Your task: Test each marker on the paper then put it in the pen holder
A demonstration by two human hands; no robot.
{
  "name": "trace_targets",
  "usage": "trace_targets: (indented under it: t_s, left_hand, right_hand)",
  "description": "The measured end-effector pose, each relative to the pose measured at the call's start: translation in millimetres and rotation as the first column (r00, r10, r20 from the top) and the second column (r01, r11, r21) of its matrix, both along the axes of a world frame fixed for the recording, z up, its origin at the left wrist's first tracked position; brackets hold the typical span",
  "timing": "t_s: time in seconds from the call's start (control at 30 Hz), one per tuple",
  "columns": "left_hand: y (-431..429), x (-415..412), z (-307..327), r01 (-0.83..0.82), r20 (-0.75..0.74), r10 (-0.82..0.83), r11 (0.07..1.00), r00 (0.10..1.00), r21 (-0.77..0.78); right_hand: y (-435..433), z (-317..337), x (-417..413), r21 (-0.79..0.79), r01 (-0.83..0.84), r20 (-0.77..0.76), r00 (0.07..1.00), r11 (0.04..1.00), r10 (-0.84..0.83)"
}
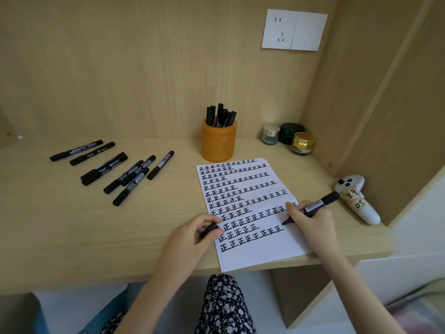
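Evidently mid-test, the right hand pinches an uncapped marker in a writing grip, tip angled down at the right side of the paper, probably to extend a row of characters. The left hand, at the paper's left edge, curls round the cap, likely to have it ready for recapping. The pen holder stands just beyond the paper's far edge, with loose markers well to its left.

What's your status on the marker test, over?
Right hand grips uncapped marker, tip at paper. Left hand holds cap. Holder part full, more markers lie left. Nothing blocks holder.
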State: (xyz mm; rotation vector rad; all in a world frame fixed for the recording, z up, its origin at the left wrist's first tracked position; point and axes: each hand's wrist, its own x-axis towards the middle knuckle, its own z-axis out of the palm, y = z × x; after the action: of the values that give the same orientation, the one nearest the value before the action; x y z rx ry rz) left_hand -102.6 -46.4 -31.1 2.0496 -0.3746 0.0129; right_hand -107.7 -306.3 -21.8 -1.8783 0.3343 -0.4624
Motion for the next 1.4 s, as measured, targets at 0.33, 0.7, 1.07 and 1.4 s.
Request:
trace_targets:
  t_s: [0.33, 0.7, 1.07, 1.4]
  left_hand:
    - [0.6, -0.6, -0.5, -0.004, -0.013, 0.004, 1.0, 1.0, -0.023]
    - [0.3, -1.0, 1.0, 0.001, 0.006, -0.001, 1.0, 1.0, 0.0]
    - [-0.3, -2.5, 3.4, 0.007, 0.012, -0.007, 1.0, 1.0, 0.01]
    - [-0.4, -2.0, 2.6, 0.003, 0.012, -0.003, 1.0, 1.0, 0.0]
  right_hand:
    - [-1.1, -0.1, 0.1, -0.061, 0.049, 0.03, 0.998, 0.997, -0.047]
    - [-1.6, -1.9, 1.4, -0.063, 0.027, 0.013, 1.0, 0.998, -0.026]
    - [-1.4, -1.2, 0.3, -0.052, 0.032, 0.043, 0.999, 0.998, -0.03]
    - [-1.7, -1.5, -0.2, -0.031, 0.017, 0.045, 0.999, 0.999, -0.015]
